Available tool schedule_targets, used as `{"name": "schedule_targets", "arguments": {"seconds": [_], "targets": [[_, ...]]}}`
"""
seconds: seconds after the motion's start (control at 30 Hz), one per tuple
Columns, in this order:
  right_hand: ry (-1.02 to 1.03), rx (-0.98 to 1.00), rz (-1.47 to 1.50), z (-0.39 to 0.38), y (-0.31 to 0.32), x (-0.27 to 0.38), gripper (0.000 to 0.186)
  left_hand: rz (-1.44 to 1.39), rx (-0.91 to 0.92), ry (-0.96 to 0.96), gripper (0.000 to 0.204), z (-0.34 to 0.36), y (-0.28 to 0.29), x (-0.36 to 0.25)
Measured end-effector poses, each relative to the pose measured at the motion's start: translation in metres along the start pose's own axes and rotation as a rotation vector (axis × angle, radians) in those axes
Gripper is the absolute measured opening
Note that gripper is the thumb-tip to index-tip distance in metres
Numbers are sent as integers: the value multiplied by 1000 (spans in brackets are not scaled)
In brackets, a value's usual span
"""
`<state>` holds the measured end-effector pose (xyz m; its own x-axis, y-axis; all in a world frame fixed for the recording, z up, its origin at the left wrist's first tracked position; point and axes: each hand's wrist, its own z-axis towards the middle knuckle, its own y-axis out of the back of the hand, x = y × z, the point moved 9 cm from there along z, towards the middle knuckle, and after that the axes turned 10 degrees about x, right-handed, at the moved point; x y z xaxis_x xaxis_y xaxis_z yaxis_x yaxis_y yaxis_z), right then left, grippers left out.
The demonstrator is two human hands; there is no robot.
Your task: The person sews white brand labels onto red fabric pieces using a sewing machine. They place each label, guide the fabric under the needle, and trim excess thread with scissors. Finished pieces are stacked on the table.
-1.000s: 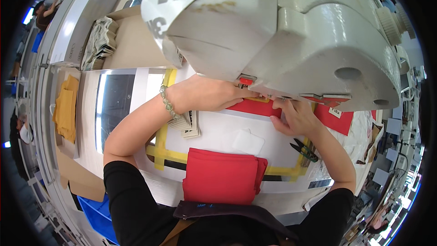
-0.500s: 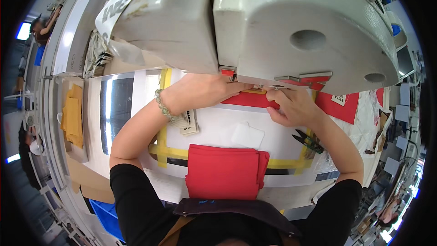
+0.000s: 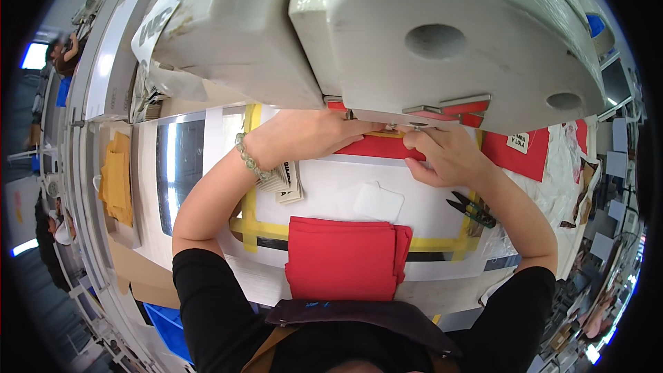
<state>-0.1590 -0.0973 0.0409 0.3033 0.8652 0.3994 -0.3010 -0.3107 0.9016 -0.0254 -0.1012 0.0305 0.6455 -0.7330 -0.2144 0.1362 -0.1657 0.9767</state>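
Observation:
A red cloth piece (image 3: 376,148) lies under the front of a pale grey sewing machine (image 3: 476,41). My left hand (image 3: 311,137), a beaded bracelet at its wrist, presses the cloth's left part with fingers held together, their tips partly hidden beneath the machine head. Thumb and bent fingers of my right hand (image 3: 445,157) pinch the cloth's right part. Between the two hands a small yellowish strip shows at the cloth's upper edge. Fanned printed labels (image 3: 290,185) lie beside my left wrist. Closer to me sits a folded stack of red cloth (image 3: 345,257).
Dark-handled thread snips (image 3: 472,209) lie near my right forearm. White cards (image 3: 380,202) rest on the white work surface, which has yellow tape (image 3: 248,228) along its borders. Another labelled red piece (image 3: 516,152) lies at right. Yellow-orange pieces (image 3: 115,179) fill a tray at far left.
The whole view has shifted slightly, with the machine head sitting a little further left. Both hands keep nearly the same hold on the red cloth; any cloth movement is too small to tell.

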Motion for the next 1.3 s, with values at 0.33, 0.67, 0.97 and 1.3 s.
{"name": "schedule_targets", "arguments": {"seconds": [0.33,0.67,0.97,1.3], "targets": [[32,-63,-116,1,2,3,26,-100,111,52,33,3,4,3],[87,-61,-198,-4,-1,8,29,-118,32,-12,32,2,4,-1],[205,-230,-289,-19,19,9,29,-117,443,351,27,-1,-35,38],[186,-218,-237,-13,24,-3,20,-106,13,62,29,6,3,21]]}}
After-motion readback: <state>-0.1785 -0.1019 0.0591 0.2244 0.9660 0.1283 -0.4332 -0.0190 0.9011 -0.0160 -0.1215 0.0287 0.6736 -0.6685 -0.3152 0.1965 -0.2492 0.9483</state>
